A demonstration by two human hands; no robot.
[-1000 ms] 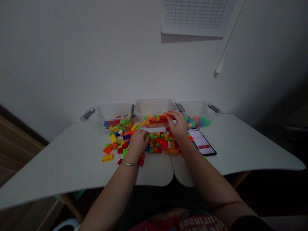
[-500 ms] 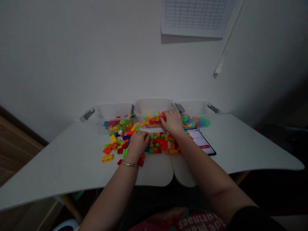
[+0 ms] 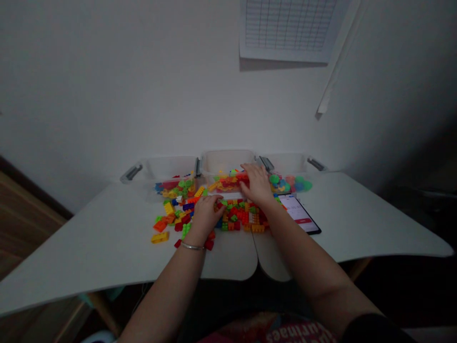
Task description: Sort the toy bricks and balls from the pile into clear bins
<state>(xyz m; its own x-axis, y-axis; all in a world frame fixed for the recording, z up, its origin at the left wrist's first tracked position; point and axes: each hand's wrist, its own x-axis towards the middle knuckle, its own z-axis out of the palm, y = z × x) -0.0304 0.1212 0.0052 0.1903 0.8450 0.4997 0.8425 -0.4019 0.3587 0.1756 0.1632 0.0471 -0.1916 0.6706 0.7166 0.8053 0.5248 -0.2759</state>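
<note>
My left hand [image 3: 206,215], with a bangle on its wrist, rests in the pile of building blocks [image 3: 246,214]. Its thumb and fingers curl around a small red block [image 3: 219,206]. Over the front rim of the middle clear box [image 3: 228,159] is my right hand [image 3: 257,185], fingers stretched and apart, holding nothing. Red, orange and yellow blocks [image 3: 228,183] lie inside that box, beneath and beside the right fingertips. Part of the pile is hidden behind my left hand and right forearm.
A left clear box [image 3: 167,166] holds mixed coloured pieces, and a right clear box [image 3: 287,163] holds round ones. A phone [image 3: 300,215] lies right of the pile on the white table [image 3: 364,219]. Loose yellow block [image 3: 160,237] at left; gridded paper [image 3: 285,28] on the wall.
My right hand has let go of a red block over the middle box, and its fingers have spread. My left fingers have parted slightly, showing a red block between them.
</note>
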